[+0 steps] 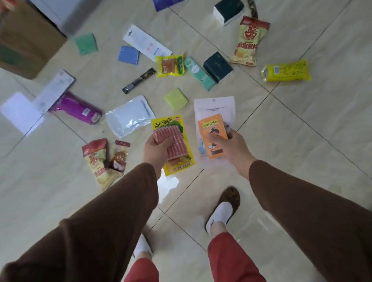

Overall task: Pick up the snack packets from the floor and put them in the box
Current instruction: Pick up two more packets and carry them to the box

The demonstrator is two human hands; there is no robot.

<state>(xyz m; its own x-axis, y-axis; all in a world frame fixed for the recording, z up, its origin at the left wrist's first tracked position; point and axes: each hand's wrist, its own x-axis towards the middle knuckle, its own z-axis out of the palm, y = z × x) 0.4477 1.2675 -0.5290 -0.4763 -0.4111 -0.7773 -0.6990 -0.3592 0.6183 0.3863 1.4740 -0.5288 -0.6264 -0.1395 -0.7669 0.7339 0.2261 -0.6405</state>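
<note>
My left hand (157,151) grips a yellow snack packet (171,128) with a red striped piece pressed against its front. My right hand (233,148) holds an orange snack packet (211,128) together with a white pouch (213,108) behind it. The brown cardboard box (22,42) stands at the far left, blurred. On the tiled floor lie more snacks: a red and yellow chip bag (249,41) at the far right, a yellow packet (285,71) beside it, a small yellow packet (169,65) in the middle, and two packets (103,161) left of my left hand.
Scattered on the floor are a purple pouch (76,108), a clear white bag (129,116), dark green tissue packs (217,67), small coloured squares (176,99), white cards and a dark stick (139,80). My slippered feet (224,208) stand on the bare tiles near me.
</note>
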